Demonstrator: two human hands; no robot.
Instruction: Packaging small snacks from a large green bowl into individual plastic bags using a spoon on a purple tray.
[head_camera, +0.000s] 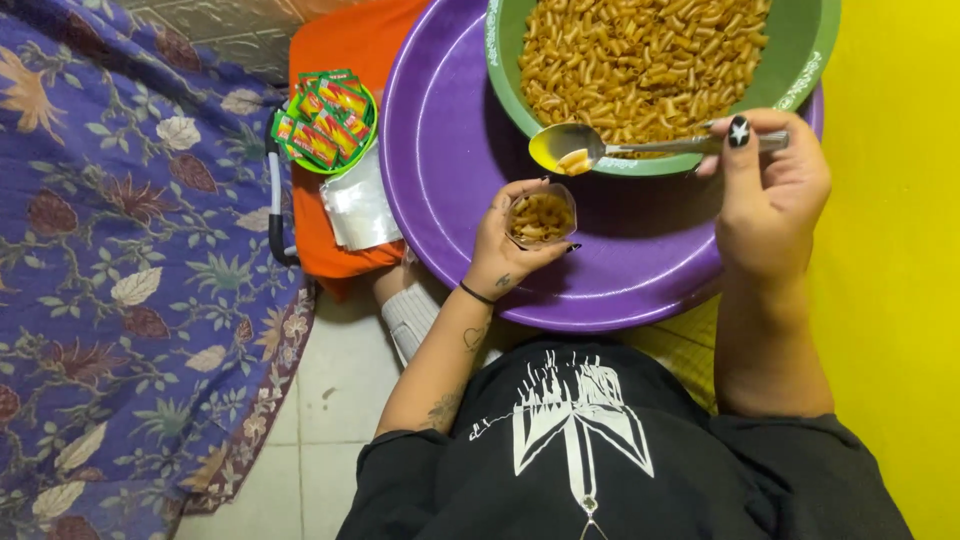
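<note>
While my left hand (505, 245) grips the cup (541, 216), my right hand (770, 185) pinching the spoon (600, 150) should tip slowly, low over its mouth.

we lost the green bowl (800, 60) and purple basin (440, 150) past the top edge; sachet (325, 125) print was too small to tell.

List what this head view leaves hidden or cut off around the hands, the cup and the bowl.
- Green bowl: its far side is cut off by the top edge.
- Small clear cup: its base is hidden by the left hand.
- Spoon: its handle end is covered by the right hand.
- Purple tray: the bowl covers its middle, so what lies beneath is unseen.
- Packets in the small green basket: their print is too small to make out.
</note>
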